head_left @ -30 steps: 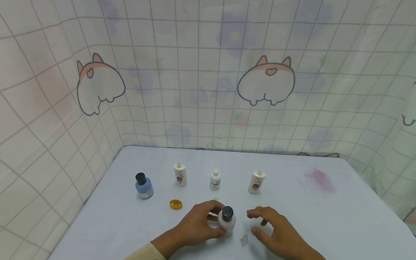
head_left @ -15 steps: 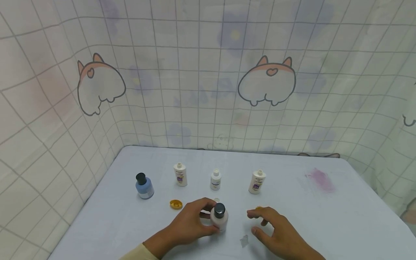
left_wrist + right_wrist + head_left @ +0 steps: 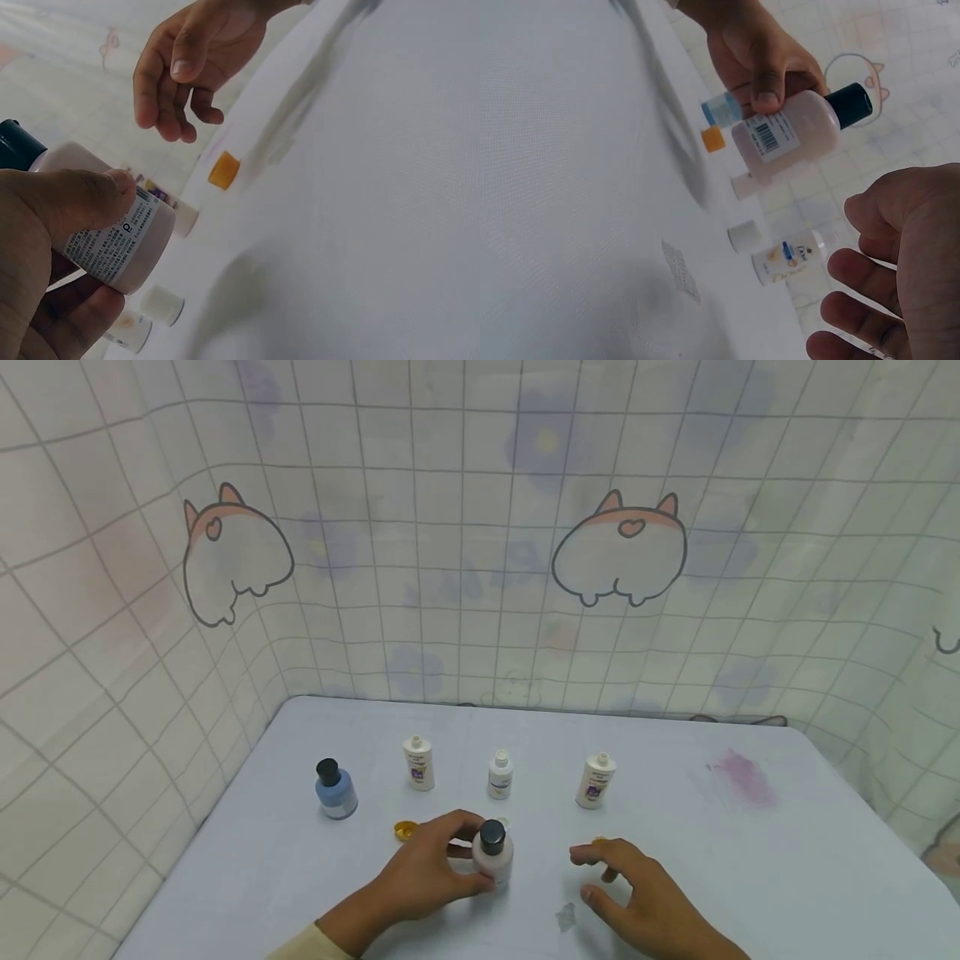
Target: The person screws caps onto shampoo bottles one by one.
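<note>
In the head view my left hand (image 3: pixel 427 870) grips a pale pink bottle (image 3: pixel 493 857) with a dark cap, thumb on the near side and fingers on the far side. The left wrist view shows the bottle's printed back label (image 3: pixel 112 240) under the thumb. Its base is raised above the tabletop in the right wrist view. My right hand (image 3: pixel 637 893) hovers to the right of the bottle with loosely bent fingers, holding nothing. Beyond it lies an orange cap (image 3: pixel 224 170). A white cap (image 3: pixel 744 236) lies behind the held bottle.
Three white bottles without caps stand at the back: left (image 3: pixel 419 766), middle (image 3: pixel 500 777) and right (image 3: pixel 596 782). A blue bottle (image 3: pixel 337 793) with a black cap stands far left. Another orange cap (image 3: pixel 405 831) lies beyond the left hand. A small grey patch (image 3: pixel 566 917) marks the table.
My left hand has moved the pale pink bottle leftward and slightly away from me, now partly covering the left orange cap. My right hand has stayed nearly still.
</note>
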